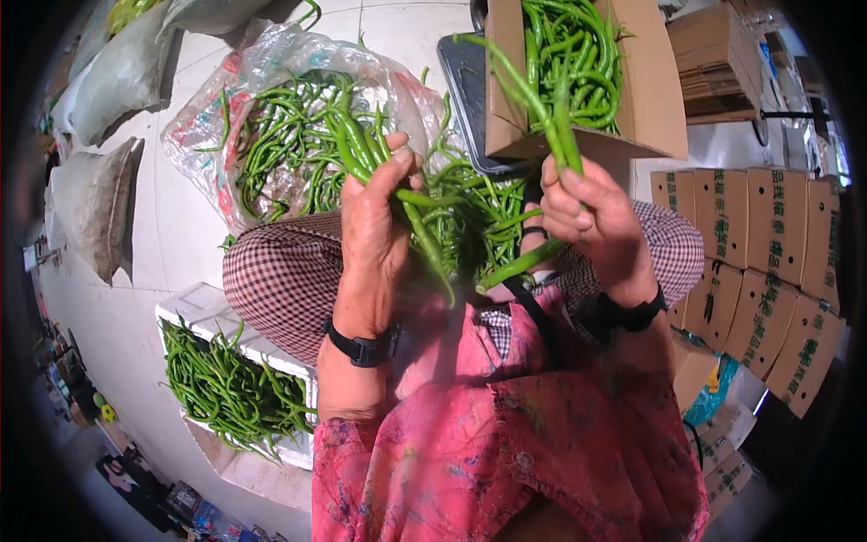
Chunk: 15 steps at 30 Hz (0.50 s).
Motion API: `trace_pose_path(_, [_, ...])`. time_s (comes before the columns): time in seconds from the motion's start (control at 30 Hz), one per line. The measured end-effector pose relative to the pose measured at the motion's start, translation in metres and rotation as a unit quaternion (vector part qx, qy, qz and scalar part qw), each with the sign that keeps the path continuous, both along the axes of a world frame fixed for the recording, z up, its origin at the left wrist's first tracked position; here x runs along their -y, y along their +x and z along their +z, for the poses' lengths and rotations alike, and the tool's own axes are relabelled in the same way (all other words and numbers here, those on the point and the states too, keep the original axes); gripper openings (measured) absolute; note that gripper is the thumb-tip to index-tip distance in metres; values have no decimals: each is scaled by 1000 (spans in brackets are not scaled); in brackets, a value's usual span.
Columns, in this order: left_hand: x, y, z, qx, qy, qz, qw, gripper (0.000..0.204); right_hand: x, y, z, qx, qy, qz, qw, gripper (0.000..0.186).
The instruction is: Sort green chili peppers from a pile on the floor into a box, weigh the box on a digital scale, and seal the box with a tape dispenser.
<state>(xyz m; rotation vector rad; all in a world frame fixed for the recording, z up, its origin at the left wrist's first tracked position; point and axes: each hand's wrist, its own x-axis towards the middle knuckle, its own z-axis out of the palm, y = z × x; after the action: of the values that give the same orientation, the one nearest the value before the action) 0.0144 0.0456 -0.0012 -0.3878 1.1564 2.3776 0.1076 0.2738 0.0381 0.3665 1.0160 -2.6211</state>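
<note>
My left hand (370,221) is closed around several long green chili peppers (352,149), their ends sticking out above and below the fingers. Raised to the right, my right hand (591,212) grips a few more long chili peppers (562,126), which point up in front of the open carton. That cardboard carton (650,81) holds many chili peppers (587,54). Between and beyond my knees, loose chili peppers (289,135) are heaped on a clear plastic sheet (203,135) and on the floor. The peppers' lower ends hang over my lap.
A dark scale platform (462,99) lies under the carton. At my left stands a white foam box (194,312) full of chili peppers. Stuffed sacks (95,203) lie on the left of the tiled floor. Stacked cartons (750,271) fill the right side.
</note>
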Motion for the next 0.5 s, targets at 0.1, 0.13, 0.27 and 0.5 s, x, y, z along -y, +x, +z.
trace_pose_path(0.1, [-1, 0, -4, 0, 10, -6, 1000, 32, -3, -6, 7, -28, -69, -19, 997, 18])
trace_pose_path(0.13, [-2, 0, -4, 1, 15, -5, 1000, 35, -4, -9, 7, -51, -106, -18, 993, 19])
trace_pose_path(0.27, [-4, 5, -5, -22, 2, -37, 999, 30, -3, -17, 10, -48, -61, -46, 996, 22])
trace_pose_path(0.5, [-6, 20, 11, -107, -41, -265, 957, 29, 11, -13, 14, -46, 35, -87, 994, 31])
